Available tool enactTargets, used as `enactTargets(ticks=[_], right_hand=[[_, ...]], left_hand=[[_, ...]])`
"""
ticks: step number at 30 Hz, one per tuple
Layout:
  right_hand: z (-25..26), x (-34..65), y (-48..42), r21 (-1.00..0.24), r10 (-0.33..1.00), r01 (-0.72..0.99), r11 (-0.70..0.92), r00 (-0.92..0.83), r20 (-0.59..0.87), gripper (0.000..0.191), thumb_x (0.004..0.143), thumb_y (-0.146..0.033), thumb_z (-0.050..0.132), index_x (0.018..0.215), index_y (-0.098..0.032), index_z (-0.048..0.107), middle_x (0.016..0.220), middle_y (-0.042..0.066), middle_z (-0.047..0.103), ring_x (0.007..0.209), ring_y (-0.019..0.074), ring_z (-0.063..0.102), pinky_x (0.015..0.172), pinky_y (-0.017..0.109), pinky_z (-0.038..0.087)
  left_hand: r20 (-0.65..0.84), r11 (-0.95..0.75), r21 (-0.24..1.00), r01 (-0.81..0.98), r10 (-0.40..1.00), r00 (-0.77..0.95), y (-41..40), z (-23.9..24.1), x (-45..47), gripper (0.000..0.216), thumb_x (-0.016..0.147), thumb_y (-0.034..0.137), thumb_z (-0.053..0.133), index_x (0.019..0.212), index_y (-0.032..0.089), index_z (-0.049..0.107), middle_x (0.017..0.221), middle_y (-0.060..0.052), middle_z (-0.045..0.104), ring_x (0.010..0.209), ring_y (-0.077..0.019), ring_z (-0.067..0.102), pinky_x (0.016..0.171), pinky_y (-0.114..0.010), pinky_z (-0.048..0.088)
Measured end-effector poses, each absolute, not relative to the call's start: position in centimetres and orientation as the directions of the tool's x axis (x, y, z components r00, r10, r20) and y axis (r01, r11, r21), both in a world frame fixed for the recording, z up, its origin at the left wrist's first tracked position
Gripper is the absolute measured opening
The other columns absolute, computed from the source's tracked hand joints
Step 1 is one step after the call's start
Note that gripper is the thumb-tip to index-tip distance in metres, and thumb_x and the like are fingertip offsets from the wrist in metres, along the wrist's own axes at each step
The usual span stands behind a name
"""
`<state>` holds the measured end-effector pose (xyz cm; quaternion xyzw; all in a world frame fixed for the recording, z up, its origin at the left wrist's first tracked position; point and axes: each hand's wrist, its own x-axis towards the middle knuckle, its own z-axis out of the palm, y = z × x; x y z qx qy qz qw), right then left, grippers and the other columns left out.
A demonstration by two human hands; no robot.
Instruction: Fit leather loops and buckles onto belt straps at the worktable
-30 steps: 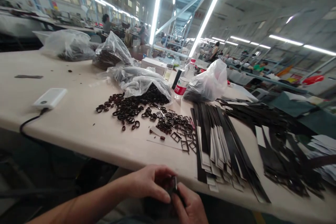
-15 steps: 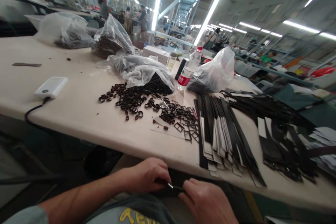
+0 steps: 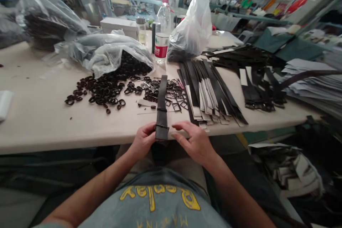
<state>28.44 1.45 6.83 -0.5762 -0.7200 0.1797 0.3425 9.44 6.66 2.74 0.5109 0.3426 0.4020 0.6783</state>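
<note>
My left hand (image 3: 145, 139) pinches the near end of a dark strap (image 3: 161, 96), which points away from me over the table's front edge. A thin dark buckle (image 3: 161, 126) sits across the strap near that end, and a narrow dark loop (image 3: 161, 109) goes round it farther up. To the right of the strap, my right hand (image 3: 193, 140) is open, thumb and forefinger apart, not touching it. Behind the strap lie many metal buckle frames (image 3: 176, 107) and a heap of small dark loops (image 3: 104, 91).
Dark straps with pale ends (image 3: 205, 92) are piled to the right, with more finished-looking straps (image 3: 258, 94) beyond. Plastic bags (image 3: 104, 55) of loops, a bottle (image 3: 161, 44) and a white box (image 3: 120, 26) stand at the back. A white device (image 3: 4, 105) is at the left edge.
The view has tipped down and turned right. Both hands have risen to the table's edge; the strap now stretches out over the table, and my right hand has come off it.
</note>
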Motion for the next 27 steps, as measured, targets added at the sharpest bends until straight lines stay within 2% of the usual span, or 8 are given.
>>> enactTargets(ticks=[2, 7, 10, 14, 17, 20, 23, 27], right_hand=[[4.7, 27.9, 1.6, -0.791, 0.979, 0.576, 0.204, -0.141, 0.15, 0.028, 0.094, -0.04, 0.061, 0.109, -0.018, 0.07, 0.101, 0.008, 0.074, 0.093, 0.0224, 0.068, 0.084, 0.034, 0.052], [2.0, 26.1, 2.0, -0.988, 0.991, 0.107, 0.114, -0.087, 0.105, 0.04, 0.093, -0.054, 0.059, 0.103, -0.018, 0.073, 0.078, 0.0, 0.067, 0.072, 0.0155, 0.061, 0.069, 0.026, 0.05], [1.4, 25.2, 2.0, -0.989, 1.0, -0.147, 0.006, 0.001, 0.006, 0.047, 0.085, -0.06, 0.066, 0.102, -0.017, 0.073, 0.073, -0.002, 0.063, 0.058, 0.0105, 0.052, 0.056, 0.022, 0.045], [1.2, 24.0, 2.2, -0.934, 0.978, -0.352, -0.054, 0.172, -0.122, 0.05, 0.08, -0.063, 0.069, 0.1, -0.017, 0.076, 0.078, 0.002, 0.068, 0.055, 0.0091, 0.046, 0.049, 0.021, 0.04], [1.2, 23.6, 2.6, -0.893, 0.952, -0.447, -0.053, 0.248, -0.18, 0.046, 0.08, -0.06, 0.071, 0.095, -0.017, 0.077, 0.075, 0.003, 0.07, 0.053, 0.009, 0.047, 0.047, 0.02, 0.038], [1.2, 23.7, 3.2, -0.879, 0.945, -0.476, -0.019, 0.279, -0.172, 0.041, 0.078, -0.056, 0.074, 0.092, -0.017, 0.078, 0.076, 0.003, 0.073, 0.055, 0.0102, 0.053, 0.049, 0.021, 0.043], [1.1, 24.3, 3.9, -0.887, 0.947, -0.461, 0.009, 0.288, -0.141, 0.037, 0.077, -0.053, 0.076, 0.09, -0.019, 0.077, 0.081, 0.004, 0.076, 0.064, 0.0141, 0.063, 0.057, 0.023, 0.05], [0.7, 25.8, 5.6, -0.929, 0.94, -0.359, 0.089, 0.338, -0.041, 0.033, 0.078, -0.051, 0.076, 0.087, -0.018, 0.076, 0.082, 0.005, 0.077, 0.07, 0.0167, 0.069, 0.065, 0.026, 0.054]], left_hand=[[-0.077, 0.186, 0.961, -0.202, 0.889, 0.452, 6.5, 2.9, 9.9, 0.028, 0.072, 0.043, 0.079, 0.073, 0.016, 0.073, 0.066, -0.002, 0.063, 0.059, -0.0129, 0.052, 0.056, -0.024, 0.047], [-0.088, 0.193, 0.962, -0.191, 0.887, 0.453, 5.7, 2.3, 10.8, 0.03, 0.071, 0.045, 0.081, 0.071, 0.016, 0.073, 0.06, 0.0, 0.06, 0.057, -0.0123, 0.052, 0.058, -0.024, 0.046], [-0.092, 0.193, 0.962, -0.192, 0.895, 0.436, 5.4, 1.6, 11.3, 0.031, 0.074, 0.046, 0.079, 0.07, 0.016, 0.071, 0.059, 0.001, 0.059, 0.057, -0.012, 0.053, 0.06, -0.025, 0.048], [-0.116, 0.207, 0.96, -0.188, 0.907, 0.406, 5.5, 1.0, 12.5, 0.032, 0.073, 0.046, 0.08, 0.073, 0.016, 0.07, 0.06, 0.001, 0.06, 0.056, -0.0125, 0.055, 0.059, -0.026, 0.049], [-0.13, 0.218, 0.958, -0.188, 0.91, 0.394, 5.6, 0.7, 13.5, 0.031, 0.072, 0.045, 0.08, 0.074, 0.016, 0.069, 0.062, 0.001, 0.063, 0.056, -0.013, 0.057, 0.057, -0.026, 0.051], [-0.124, 0.21, 0.959, -0.191, 0.915, 0.384, 5.7, 0.4, 14.1, 0.03, 0.073, 0.044, 0.078, 0.073, 0.016, 0.068, 0.062, 0.001, 0.063, 0.057, -0.0134, 0.058, 0.057, -0.026, 0.052], [-0.109, 0.199, 0.962, -0.186, 0.907, 0.406, 6.2, 0.4, 14.1, 0.03, 0.072, 0.044, 0.079, 0.075, 0.016, 0.069, 0.067, -0.001, 0.066, 0.061, -0.0143, 0.06, 0.062, -0.027, 0.054], [-0.111, 0.159, 0.985, -0.073, 0.893, 0.437, 8.4, 1.5, 12.7, 0.031, 0.072, 0.041, 0.079, 0.09, 0.016, 0.073, 0.076, -0.002, 0.07, 0.064, -0.0138, 0.063, 0.066, -0.027, 0.054]])
